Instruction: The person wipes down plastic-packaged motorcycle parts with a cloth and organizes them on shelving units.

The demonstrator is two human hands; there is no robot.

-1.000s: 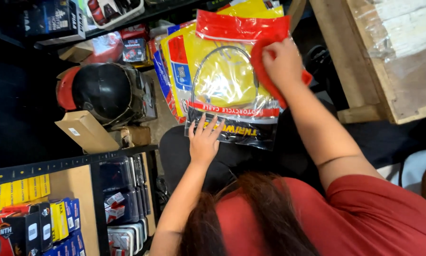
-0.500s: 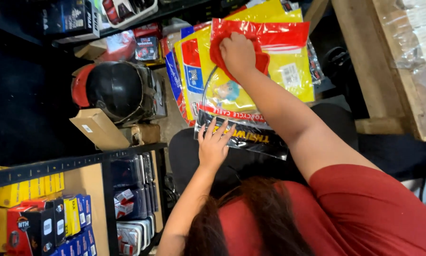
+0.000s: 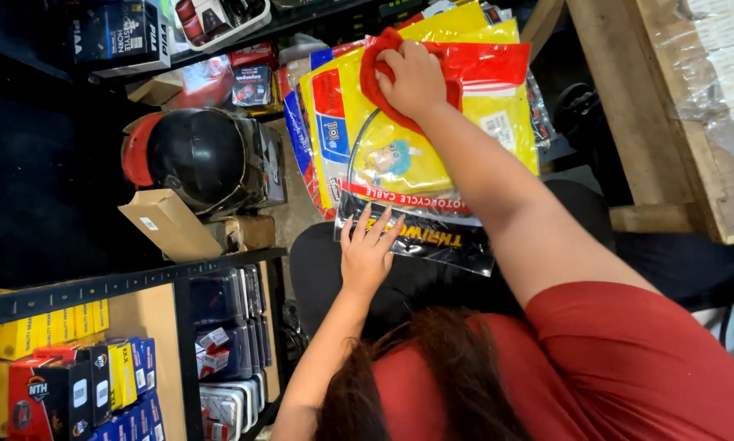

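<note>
Right hand: the right hand (image 3: 416, 77) is closed on a red cloth (image 3: 383, 61) and presses it on the top packet, in the upper middle of the frame. A moment ago it was more to the right, so the wipe has gone across the packet.
Left hand: the left hand (image 3: 368, 249) lies flat and open on the bottom edge of the packets, holding nothing. It has stayed there.
Packets: a stack of yellow and red plastic packets (image 3: 399, 159) rests on the lap, with a thin looped cable inside the top one.
Nearby: a black helmet (image 3: 199, 159) sits to the left; small boxes (image 3: 64, 392) fill the shelf at lower left.
</note>
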